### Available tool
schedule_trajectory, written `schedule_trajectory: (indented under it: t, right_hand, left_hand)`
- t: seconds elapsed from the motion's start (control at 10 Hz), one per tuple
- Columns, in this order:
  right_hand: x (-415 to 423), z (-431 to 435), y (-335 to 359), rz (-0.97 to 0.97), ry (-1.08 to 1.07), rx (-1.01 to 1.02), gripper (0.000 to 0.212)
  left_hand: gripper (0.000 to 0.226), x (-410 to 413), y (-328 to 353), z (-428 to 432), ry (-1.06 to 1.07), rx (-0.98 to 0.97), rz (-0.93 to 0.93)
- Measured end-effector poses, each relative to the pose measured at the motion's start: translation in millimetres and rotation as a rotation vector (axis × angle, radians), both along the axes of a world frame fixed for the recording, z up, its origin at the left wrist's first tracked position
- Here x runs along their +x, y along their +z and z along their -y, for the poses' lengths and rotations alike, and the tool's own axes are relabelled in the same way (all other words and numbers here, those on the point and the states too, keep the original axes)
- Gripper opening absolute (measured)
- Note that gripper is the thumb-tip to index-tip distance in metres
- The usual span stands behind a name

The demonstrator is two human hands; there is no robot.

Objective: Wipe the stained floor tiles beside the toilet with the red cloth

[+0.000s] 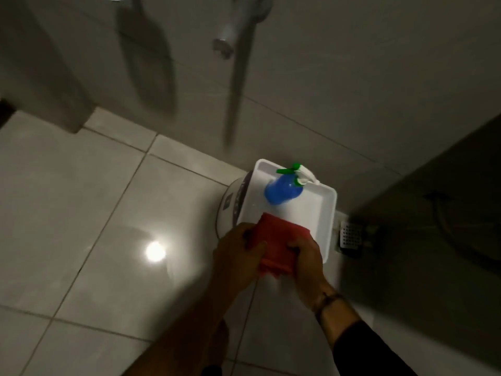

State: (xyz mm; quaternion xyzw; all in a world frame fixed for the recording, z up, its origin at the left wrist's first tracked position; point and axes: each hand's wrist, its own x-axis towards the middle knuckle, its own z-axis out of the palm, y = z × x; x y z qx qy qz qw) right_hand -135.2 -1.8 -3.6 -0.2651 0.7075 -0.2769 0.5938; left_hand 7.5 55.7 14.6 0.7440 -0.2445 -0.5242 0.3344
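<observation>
The red cloth (273, 240) is folded and held between both hands above the near edge of a white tray (324, 213). My left hand (238, 253) grips its left side and my right hand (307, 256) grips its right side. Glossy pale floor tiles (95, 213) spread out to the left and below, with a light glare on them. No toilet is clearly visible; a dark shape fills the right edge.
A blue spray bottle (280, 189) with a green and white trigger lies in the tray, which rests on a round white bucket (230, 204). A metal floor drain (351, 236) sits right of the tray. A hose (238, 77) hangs down the tiled wall.
</observation>
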Motion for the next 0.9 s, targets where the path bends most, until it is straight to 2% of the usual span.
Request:
schedule_trajectory:
  t: [0.1, 0.3, 0.5, 0.6, 0.7, 0.8, 0.9]
  right_hand:
    - [-17, 55, -34, -0.114, 0.089, -0.004, 0.036]
    - [-33, 100, -83, -0.345, 0.221, 0.174, 0.037]
    - [-38, 114, -115, -0.543, 0.448, 0.232, 0.051]
    - [-35, 108, -120, -0.687, 0.445, 0.172, 0.067]
    - [-33, 106, -118, -0.732, 0.451, 0.154, 0.071]
    - [-20, 98, -92, -0.72, 0.432, 0.074, 0.063]
    - [-7, 79, -59, -0.669, 0.345, 0.002, 0.053]
  left_hand:
    - [0.042, -25, -15, 62, -0.099, 0.088, 0.136]
    - [0.039, -48, -51, 109, -0.255, 0.268, 0.336]
    - [0.038, -56, -83, 127, -0.353, 0.358, 0.467]
    - [0.04, -56, -95, 127, -0.422, 0.382, 0.533]
    - [0.043, -55, -98, 125, -0.485, 0.369, 0.598]
    - [0.047, -48, -80, 112, -0.544, 0.249, 0.708]
    - [0.05, -41, -55, 86, -0.507, 0.14, 0.74]
